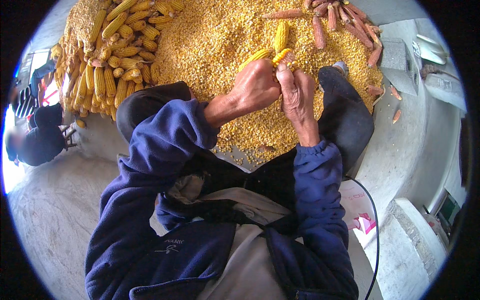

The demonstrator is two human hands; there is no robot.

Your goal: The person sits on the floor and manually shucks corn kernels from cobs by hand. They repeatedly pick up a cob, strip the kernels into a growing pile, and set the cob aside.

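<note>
My right hand grips a partly shelled corn cob, its thumb pressed near the bare end with a few yellow kernels still on it. Touching it on the left is my left hand, its fingers curled; an ear of corn shows just beyond the knuckles, and whether this hand holds it or the cob cannot be told. Another full yellow ear lies or stands just past the cob. Beneath both hands spreads a wide heap of loose corn kernels.
Whole ears are piled at the upper left. Stripped reddish cobs lie at the upper right, near a grey concrete block. My knees flank the kernels. A black cable curves at the lower right. Another person sits at the far left.
</note>
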